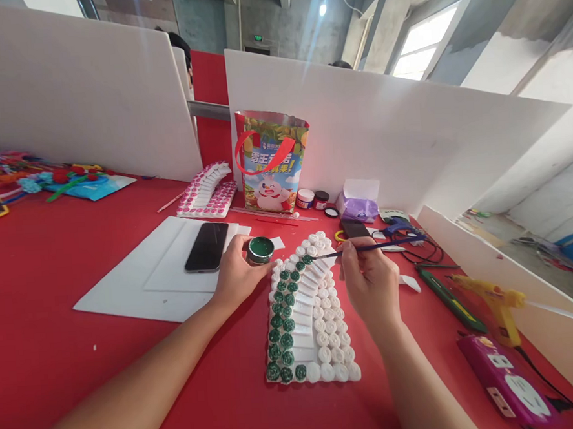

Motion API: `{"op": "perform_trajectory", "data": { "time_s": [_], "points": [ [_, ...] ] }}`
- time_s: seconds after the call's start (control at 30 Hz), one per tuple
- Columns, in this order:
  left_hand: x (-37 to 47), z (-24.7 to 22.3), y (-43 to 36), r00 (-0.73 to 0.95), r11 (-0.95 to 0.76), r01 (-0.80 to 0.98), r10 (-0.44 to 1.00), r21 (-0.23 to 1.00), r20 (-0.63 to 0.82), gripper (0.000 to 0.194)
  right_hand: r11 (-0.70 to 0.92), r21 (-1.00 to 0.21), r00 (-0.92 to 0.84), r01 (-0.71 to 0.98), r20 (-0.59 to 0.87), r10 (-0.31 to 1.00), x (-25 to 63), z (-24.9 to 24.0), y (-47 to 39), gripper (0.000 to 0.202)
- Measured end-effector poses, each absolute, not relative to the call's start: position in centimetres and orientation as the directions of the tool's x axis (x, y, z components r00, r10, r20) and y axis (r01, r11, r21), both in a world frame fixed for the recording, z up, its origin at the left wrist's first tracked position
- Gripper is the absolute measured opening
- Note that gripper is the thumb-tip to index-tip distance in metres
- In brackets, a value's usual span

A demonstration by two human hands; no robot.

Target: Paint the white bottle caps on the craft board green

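Note:
On the red table lies a white craft panel (303,323) with rows of round rosettes around a curved, stair-like strip. Rosettes on its left side and several near the top are dark green; those on the right are white. My left hand (239,269) grips a small open jar of green paint (261,249) beside the panel's upper left. In my right hand (370,277) is a thin dark paintbrush (380,244), held in a pinch. The brush tip touches or nearly touches a green rosette (307,259) near the top.
A phone (206,246) rests on white boards (125,282) at the left. Behind stand a pink rosette panel (224,195), a gift bag (271,170), paint jars (313,198) and a purple packet (358,207). A cutter (451,299), glue gun (495,299) and power strip (508,382) lie right.

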State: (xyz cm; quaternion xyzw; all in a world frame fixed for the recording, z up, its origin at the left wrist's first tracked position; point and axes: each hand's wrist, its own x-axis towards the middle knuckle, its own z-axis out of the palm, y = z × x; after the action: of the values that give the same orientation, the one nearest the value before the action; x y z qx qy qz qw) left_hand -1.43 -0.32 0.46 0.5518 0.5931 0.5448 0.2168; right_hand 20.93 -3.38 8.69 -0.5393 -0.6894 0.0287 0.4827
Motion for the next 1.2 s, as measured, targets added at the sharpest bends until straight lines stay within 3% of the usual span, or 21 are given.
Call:
{"op": "perform_trajectory", "data": {
  "time_s": [0.27,0.53,0.87,1.2],
  "points": [
    [-1.5,0.67,-0.36,-0.23,-0.305,0.546,0.841,0.781,0.489,0.036,0.435,-0.561,0.047,0.704,0.648,0.76,20.85,8.71,-3.46,0.023],
    [-1.38,0.77,-0.47,-0.183,-0.338,0.61,0.82,0.716,0.543,0.034,0.434,-0.554,0.045,0.71,0.651,0.758,20.92,8.58,-3.32,0.022],
    [-1.34,0.61,-0.38,-0.245,-0.132,0.435,0.935,0.891,0.258,0.052,0.449,-0.598,0.097,0.665,0.664,0.741,21.07,8.56,-3.41,0.023],
    [-1.75,0.19,0.02,-0.224,-0.058,0.392,0.962,0.918,0.156,0.052,0.464,-0.598,0.066,0.654,0.656,0.752,20.91,8.41,-3.48,0.023]
  ]
}}
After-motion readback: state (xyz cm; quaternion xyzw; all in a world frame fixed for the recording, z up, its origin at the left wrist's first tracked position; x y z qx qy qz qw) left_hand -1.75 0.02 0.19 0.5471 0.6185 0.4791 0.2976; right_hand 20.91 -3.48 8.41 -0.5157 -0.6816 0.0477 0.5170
